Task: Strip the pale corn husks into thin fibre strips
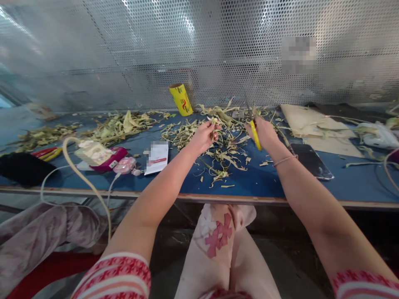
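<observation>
Head cam: left hand (204, 137) pinching a pale green strip (214, 123), right hand (264, 132) closed around yellow-handled scissors (254, 133) just beside it. Tons of trimmings (222, 155) already on the blue worktop (249, 182), another pile (118, 124) further left, so prob well underway imo.

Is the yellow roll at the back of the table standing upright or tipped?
Tipped: the yellow roll leans against the perforated metal wall, open end up.
</observation>
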`<state>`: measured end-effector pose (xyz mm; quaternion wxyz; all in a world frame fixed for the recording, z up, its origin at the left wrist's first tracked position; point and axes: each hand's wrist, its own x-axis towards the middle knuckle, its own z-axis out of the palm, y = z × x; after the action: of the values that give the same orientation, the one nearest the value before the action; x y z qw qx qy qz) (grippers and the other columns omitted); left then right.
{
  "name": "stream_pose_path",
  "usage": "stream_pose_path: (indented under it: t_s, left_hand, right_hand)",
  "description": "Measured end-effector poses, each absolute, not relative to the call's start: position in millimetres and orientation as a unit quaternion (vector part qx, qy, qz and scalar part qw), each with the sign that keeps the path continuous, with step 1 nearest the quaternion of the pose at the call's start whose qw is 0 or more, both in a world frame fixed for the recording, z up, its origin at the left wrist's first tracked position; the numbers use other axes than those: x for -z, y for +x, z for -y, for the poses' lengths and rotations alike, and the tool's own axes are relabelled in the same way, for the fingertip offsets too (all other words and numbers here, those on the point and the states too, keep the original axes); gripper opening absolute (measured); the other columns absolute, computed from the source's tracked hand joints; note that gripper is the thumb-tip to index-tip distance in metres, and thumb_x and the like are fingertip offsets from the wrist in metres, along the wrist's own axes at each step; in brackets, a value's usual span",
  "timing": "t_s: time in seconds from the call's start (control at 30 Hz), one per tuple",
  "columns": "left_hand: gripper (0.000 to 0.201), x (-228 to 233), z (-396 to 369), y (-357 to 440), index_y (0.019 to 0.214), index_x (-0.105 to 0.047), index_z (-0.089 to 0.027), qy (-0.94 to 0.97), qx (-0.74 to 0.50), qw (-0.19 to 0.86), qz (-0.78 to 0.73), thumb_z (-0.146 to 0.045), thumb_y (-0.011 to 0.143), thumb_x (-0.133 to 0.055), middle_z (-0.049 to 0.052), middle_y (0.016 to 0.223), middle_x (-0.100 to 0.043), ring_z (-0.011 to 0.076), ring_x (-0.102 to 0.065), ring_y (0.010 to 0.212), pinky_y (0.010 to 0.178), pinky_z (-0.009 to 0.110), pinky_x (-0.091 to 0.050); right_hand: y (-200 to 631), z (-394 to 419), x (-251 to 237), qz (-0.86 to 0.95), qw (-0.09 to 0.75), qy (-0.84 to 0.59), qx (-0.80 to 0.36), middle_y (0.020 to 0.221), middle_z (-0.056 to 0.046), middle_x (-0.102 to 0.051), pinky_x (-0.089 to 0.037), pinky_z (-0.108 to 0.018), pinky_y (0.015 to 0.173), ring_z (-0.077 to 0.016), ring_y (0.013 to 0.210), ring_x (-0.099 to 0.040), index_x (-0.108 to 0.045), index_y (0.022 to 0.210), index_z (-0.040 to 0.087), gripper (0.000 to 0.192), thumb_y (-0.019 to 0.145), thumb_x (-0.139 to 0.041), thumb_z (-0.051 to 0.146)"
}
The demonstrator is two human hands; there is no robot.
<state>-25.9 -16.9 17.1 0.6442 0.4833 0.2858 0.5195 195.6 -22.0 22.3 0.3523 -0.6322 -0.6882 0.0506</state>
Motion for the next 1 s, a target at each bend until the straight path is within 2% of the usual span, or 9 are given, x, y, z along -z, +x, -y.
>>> stream_pose_path:
  t_s: [0.1,0.27,0.43,0.6,0.7,0.77,0.87,1.0]
  left_hand:
    - [0.006,-17.9,18.0,-25.7,0.091,-0.052,-0.015,0.482,-0.517,0.643,-0.295,-0.014,0.091,-0.046,-0.001,0.078,-0.059,0.0039,-0.045,0.051,0.051,0.02,-0.038]
    - [0.012,-15.7,15.4,-24.7,0.093,-0.047,-0.017,0.472,-0.527,0.637,-0.307,-0.007,0.087,-0.047,0.0,0.082,-0.064,0.0057,-0.049,0.055,0.056,0.021,-0.041]
    - [0.014,-7.8,3.5,-30.0,0.091,-0.048,-0.019,0.464,-0.564,0.593,-0.338,-0.011,0.082,-0.057,0.0,0.085,-0.064,0.0078,-0.053,0.063,0.061,0.022,-0.042]
    - [0.015,-0.1,-15.9,-43.5,0.085,-0.053,-0.018,0.428,-0.627,0.528,-0.38,-0.013,0.077,-0.064,-0.005,0.068,-0.051,0.0049,-0.048,0.054,0.052,0.017,-0.037]
    - [0.015,1.6,-27.8,-53.9,0.082,-0.053,-0.017,0.371,-0.669,0.495,-0.414,-0.012,0.076,-0.066,-0.006,0.062,-0.047,0.0026,-0.04,0.046,0.044,0.015,-0.028]
    - [0.017,1.2,-34.6,-61.6,0.078,-0.049,-0.017,0.313,-0.693,0.49,-0.426,-0.009,0.076,-0.064,-0.007,0.059,-0.045,0.0016,-0.036,0.042,0.042,0.015,-0.026]
    - [0.021,-1.4,-41.8,-72.9,0.073,-0.044,-0.018,0.228,-0.725,0.493,-0.425,-0.001,0.078,-0.056,-0.008,0.054,-0.043,0.0017,-0.039,0.042,0.045,0.013,-0.032]
    - [0.025,-6.5,-42.5,-79.2,0.087,-0.048,-0.019,0.167,-0.757,0.477,-0.414,0.004,0.077,-0.049,-0.008,0.055,-0.044,0.0029,-0.043,0.043,0.049,0.013,-0.038]
  right_hand:
    - [196.6,21.2,-16.1,0.708,0.26,-0.654,0.054,0.091,-0.016,-0.068,-0.045,-0.036,0.075,-0.0294,0.087,-0.063,-0.06,0.101,0.015,0.042,0.089,-0.045,0.051]
    - [191.0,26.1,-16.6,0.734,0.245,-0.63,0.066,0.096,-0.016,-0.07,-0.045,-0.034,0.075,-0.0294,0.09,-0.065,-0.058,0.112,0.015,0.05,0.091,-0.039,0.056]
    - [188.3,27.8,-16.2,0.743,0.205,-0.633,0.07,0.097,-0.016,-0.07,-0.044,-0.034,0.072,-0.0298,0.088,-0.065,-0.059,0.105,0.015,0.053,0.089,-0.038,0.061]
    - [196.5,20.3,-12.4,0.739,0.163,-0.652,0.054,0.092,-0.015,-0.07,-0.045,-0.034,0.071,-0.0285,0.086,-0.065,-0.06,0.099,0.017,0.056,0.088,-0.035,0.065]
    - [199.4,17.9,-12.2,0.738,0.147,-0.657,0.041,0.093,-0.015,-0.07,-0.046,-0.035,0.07,-0.0294,0.087,-0.066,-0.063,0.097,0.017,0.058,0.086,-0.037,0.067]
    - [199.8,17.6,-12.2,0.736,0.133,-0.663,0.031,0.096,-0.015,-0.07,-0.047,-0.035,0.071,-0.03,0.089,-0.066,-0.064,0.098,0.017,0.056,0.085,-0.04,0.066]
    - [200.3,16.7,-11.0,0.729,0.12,-0.673,0.024,0.097,-0.015,-0.071,-0.047,-0.035,0.072,-0.0304,0.092,-0.066,-0.066,0.097,0.017,0.053,0.085,-0.043,0.064]
    - [204.7,11.3,-7.1,0.714,0.137,-0.686,0.035,0.092,-0.017,-0.071,-0.048,-0.034,0.073,-0.0293,0.09,-0.067,-0.067,0.092,0.013,0.054,0.088,-0.041,0.06]
